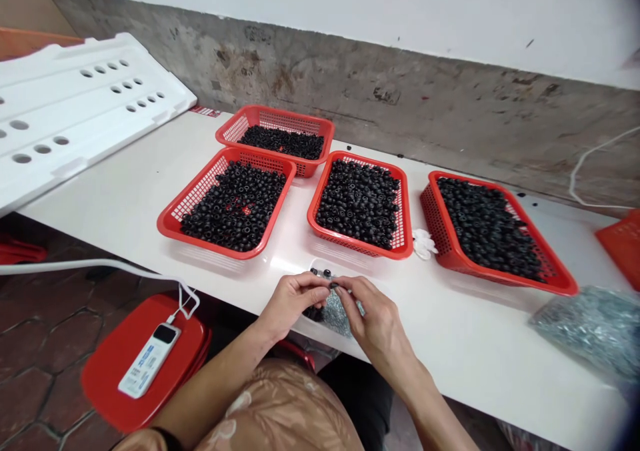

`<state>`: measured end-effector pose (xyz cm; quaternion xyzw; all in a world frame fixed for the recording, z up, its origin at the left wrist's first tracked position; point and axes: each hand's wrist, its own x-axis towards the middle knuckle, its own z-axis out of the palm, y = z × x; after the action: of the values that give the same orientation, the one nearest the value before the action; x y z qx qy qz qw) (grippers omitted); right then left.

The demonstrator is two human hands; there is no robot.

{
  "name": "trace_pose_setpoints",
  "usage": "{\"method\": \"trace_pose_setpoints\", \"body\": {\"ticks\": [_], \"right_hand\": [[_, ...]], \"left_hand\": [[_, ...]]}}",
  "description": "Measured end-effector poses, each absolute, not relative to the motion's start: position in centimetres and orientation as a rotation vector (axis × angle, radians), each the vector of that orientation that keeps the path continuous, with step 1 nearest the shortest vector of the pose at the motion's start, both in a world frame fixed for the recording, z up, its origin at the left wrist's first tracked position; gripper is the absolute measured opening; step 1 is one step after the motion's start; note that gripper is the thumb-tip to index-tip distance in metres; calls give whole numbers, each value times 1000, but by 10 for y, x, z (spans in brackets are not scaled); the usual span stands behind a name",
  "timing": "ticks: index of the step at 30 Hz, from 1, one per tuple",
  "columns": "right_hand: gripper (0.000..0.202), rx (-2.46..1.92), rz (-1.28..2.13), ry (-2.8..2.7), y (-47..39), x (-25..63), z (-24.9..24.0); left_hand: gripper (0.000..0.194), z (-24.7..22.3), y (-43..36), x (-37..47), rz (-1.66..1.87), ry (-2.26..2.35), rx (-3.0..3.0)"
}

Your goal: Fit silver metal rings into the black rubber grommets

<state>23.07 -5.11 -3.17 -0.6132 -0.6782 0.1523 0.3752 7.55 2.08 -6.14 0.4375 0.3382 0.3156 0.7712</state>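
Observation:
Above the front edge of the white table, my left hand (pixel 300 296) and my right hand (pixel 376 310) meet with their fingertips close together. A small black part (pixel 334 285) is pinched between the thumb and finger of my right hand. The fingers of my left hand are also closed in a pinch right beside it; what they grip is too small to make out. Below my hands lies a heap of small silvery metal pieces (pixel 337 314), partly covered by my fingers. Loose black ring-like parts (pixel 327 273) lie just beyond my fingertips, and more sit by the heap's left side.
Several red baskets (pixel 361 250) of black parts stand across the table (pixel 450 344). A clear bag of metal pieces (pixel 593 331) lies at right, and a white foam panel (pixel 90 118) leans at left. A power bank (pixel 149 361) with a cable rests on a red stool (pixel 107 378).

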Motion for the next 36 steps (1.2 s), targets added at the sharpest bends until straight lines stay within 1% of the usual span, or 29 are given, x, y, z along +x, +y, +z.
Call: {"method": "trace_pose_setpoints", "body": {"ticks": [4, 8, 10, 19, 25, 31, 36], "right_hand": [[16, -1612, 353, -1714, -52, 229, -31], [15, -1636, 350, -1764, -54, 228, -27], [16, -1662, 349, -1804, -55, 226, -26], [16, -1768, 214, -2030, -54, 224, -22], [15, -1794, 188, -2062, -55, 221, -17], [15, -1805, 27, -2149, -52, 223, -17], [16, -1808, 18, -2148, -50, 224, -16]], "left_hand": [[27, -59, 20, 73, 699, 668, 985], [40, -62, 17, 73, 755, 679, 925], [43, -64, 15, 72, 800, 683, 981], [43, -56, 9, 67, 866, 801, 1394], [43, -55, 9, 66, 931, 818, 1451], [40, -59, 11, 65, 912, 821, 1629], [39, -59, 13, 65, 879, 812, 1559]]}}
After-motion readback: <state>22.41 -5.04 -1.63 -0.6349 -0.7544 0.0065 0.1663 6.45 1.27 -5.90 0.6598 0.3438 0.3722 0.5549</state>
